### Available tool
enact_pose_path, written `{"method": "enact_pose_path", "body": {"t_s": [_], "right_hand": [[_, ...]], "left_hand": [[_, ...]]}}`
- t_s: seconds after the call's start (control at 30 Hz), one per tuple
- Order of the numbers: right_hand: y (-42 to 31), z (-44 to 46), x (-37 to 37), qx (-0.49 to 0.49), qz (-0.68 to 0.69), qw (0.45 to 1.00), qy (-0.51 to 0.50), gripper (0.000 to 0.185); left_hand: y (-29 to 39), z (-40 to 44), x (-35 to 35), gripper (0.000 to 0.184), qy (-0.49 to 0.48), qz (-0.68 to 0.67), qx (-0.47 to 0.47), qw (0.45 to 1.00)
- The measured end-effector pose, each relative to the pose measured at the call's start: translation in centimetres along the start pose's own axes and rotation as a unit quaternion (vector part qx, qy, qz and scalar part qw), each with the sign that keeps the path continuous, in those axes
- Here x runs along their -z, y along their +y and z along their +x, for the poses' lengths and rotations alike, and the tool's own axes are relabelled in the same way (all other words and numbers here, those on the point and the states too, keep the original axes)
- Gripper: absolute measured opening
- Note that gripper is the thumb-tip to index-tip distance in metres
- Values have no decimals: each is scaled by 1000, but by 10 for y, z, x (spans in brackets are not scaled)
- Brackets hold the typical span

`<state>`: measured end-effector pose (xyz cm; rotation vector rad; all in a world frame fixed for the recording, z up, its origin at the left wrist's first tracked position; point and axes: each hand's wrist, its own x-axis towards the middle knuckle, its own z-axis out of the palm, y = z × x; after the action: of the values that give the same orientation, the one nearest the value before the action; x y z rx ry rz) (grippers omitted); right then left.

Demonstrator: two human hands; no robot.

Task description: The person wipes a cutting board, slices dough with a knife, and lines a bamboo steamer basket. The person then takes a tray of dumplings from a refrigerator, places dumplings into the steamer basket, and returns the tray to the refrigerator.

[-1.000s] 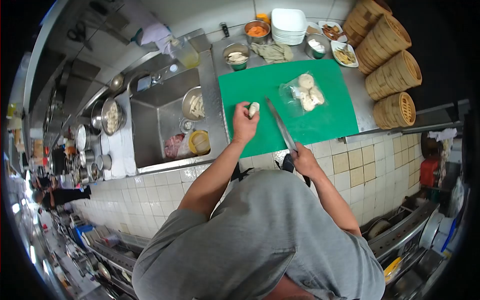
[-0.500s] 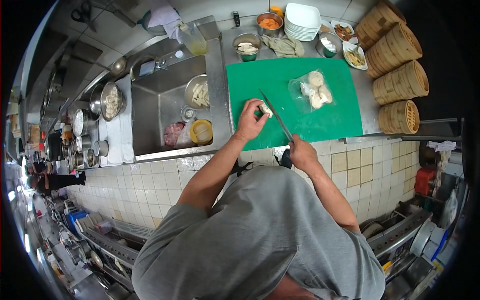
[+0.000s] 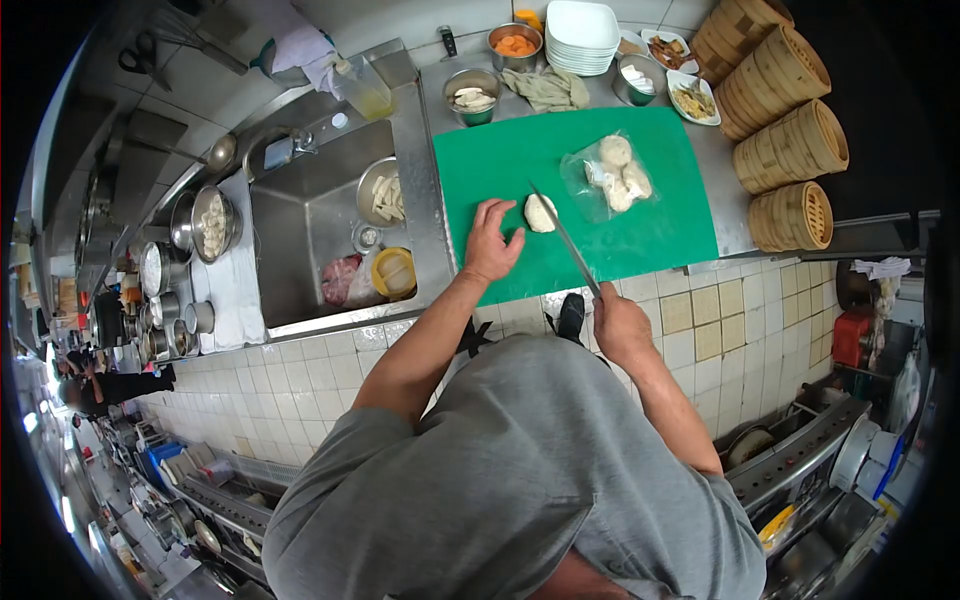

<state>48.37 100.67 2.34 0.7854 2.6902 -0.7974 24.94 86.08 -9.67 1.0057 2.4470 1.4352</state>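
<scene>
On the green cutting board [image 3: 490,160] lies a pale, round food piece [image 3: 539,213]; I cannot tell whether it is a bun or a mushroom. My left hand [image 3: 490,243] is just left of it, fingers apart and holding nothing. My right hand [image 3: 620,325] grips the handle of a long knife [image 3: 573,250]. Its blade slants up and left, along the right side of the round piece; whether it touches is unclear. Farther right on the board, a clear plastic bag [image 3: 581,180] holds several similar white rounds [image 3: 616,152].
Left is a steel sink [image 3: 310,190] with a bowl of pale strips [image 3: 387,198] and a yellow container [image 3: 394,273]. Behind the board stand a bowl of orange slices [image 3: 515,46], a cloth [image 3: 548,89] and stacked white plates [image 3: 582,35]. Bamboo steamers [image 3: 790,140] line the right.
My left hand has let go of the round piece and drawn back left, fingers spreading. The piece now lies flat on the board. The knife, still in my right hand, has shifted slightly.
</scene>
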Motion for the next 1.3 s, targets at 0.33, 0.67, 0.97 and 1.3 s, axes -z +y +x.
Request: {"method": "enact_pose_path", "body": {"t_s": [0.33,0.67,0.97,1.3], "right_hand": [[38,0,-1,-46,25,999,11,20],[7,20,-25,6,3,999,-53,22],[-5,25,-16,-10,-46,997,-59,25],[-18,-1,5,-2,-53,997,-47,22]], "left_hand": [[38,48,-4,60,-210,190,-34,958],[-18,-5,5,56,6,-9,-67,998],[-7,6,5,34,24,-28,-66,997],[-15,14,-9,34,54,-24,-119,991]]}}
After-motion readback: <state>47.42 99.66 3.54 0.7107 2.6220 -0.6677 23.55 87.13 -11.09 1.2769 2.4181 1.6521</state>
